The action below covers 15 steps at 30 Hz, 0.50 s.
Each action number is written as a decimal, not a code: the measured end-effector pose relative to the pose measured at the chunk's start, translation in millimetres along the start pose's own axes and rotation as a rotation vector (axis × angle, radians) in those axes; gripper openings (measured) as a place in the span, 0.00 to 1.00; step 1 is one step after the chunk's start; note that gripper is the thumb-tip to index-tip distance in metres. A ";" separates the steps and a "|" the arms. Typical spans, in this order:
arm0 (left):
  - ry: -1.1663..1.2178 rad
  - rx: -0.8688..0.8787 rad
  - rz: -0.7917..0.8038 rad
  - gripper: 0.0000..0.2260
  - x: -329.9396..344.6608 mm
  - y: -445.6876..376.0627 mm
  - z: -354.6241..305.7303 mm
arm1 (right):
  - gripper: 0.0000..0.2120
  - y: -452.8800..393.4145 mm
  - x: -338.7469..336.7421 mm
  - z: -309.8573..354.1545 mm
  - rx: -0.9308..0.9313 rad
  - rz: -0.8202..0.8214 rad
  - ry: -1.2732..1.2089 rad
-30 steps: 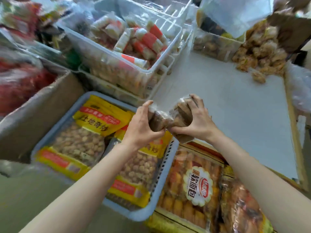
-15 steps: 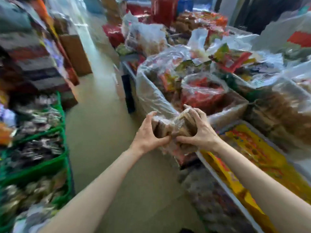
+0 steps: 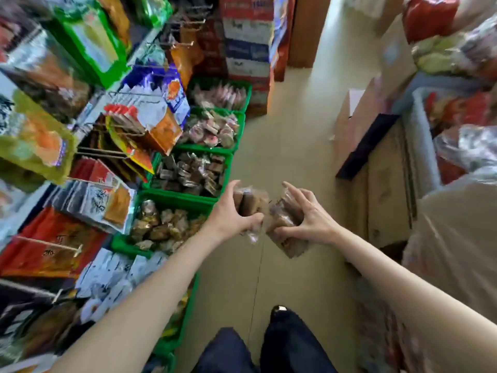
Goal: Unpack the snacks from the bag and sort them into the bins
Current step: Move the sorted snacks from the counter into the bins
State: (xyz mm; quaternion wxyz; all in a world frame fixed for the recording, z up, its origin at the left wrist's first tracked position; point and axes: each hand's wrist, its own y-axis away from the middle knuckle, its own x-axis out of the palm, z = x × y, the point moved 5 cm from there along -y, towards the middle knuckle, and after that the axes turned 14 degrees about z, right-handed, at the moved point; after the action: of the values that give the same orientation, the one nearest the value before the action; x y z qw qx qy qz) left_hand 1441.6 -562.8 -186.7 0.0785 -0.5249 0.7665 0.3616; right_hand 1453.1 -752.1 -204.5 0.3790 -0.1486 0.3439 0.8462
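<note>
Snacks are on their way to the bins now. The left hand [image 3: 231, 214] has its grip clamped on a small clear packet of brown cakes [image 3: 248, 201], and the right hand [image 3: 304, 219] has its grip curled round another clear packet of brown snacks [image 3: 285, 224]. Both packets are up in the air over the pale floor [image 3: 290, 135], touching or almost touching each other. Just to the left sits a row of green plastic bins [image 3: 172, 196], each full of wrapped treats. The middle bin of dark brown squares [image 3: 191, 172] looks like the best match, but the blur makes that hard to tell. Next, I think the hands must move left, pick the bin with the same treats, and let go over it.
</note>
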 end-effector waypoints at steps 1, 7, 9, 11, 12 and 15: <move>0.017 -0.034 -0.031 0.40 -16.6 -10.1 12.0 | 0.49 -29.9 0.3 7.0 0.000 0.051 0.014; 0.006 -0.261 -0.128 0.41 -102.5 -104.8 116.4 | 0.52 -218.6 8.9 28.5 0.019 0.265 0.176; -0.033 -0.354 -0.098 0.42 -123.0 -140.7 154.5 | 0.54 -272.8 17.6 18.0 0.077 0.304 0.162; -0.066 -0.449 -0.089 0.42 -140.3 -168.1 190.7 | 0.57 -323.1 27.3 6.2 0.129 0.359 0.143; -0.097 -0.485 -0.078 0.43 -146.3 -181.9 205.5 | 0.58 -345.5 31.2 -1.6 0.156 0.384 0.157; -0.259 -0.575 0.022 0.43 -156.8 -236.6 249.2 | 0.53 -420.2 46.2 -23.7 0.155 0.433 0.307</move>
State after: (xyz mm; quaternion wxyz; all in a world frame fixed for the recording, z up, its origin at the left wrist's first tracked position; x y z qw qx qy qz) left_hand 1649.3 -331.2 -400.9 0.0198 -0.4668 0.6223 0.6281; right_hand 1734.5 -543.6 -442.5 0.1433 -0.1685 0.4849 0.8461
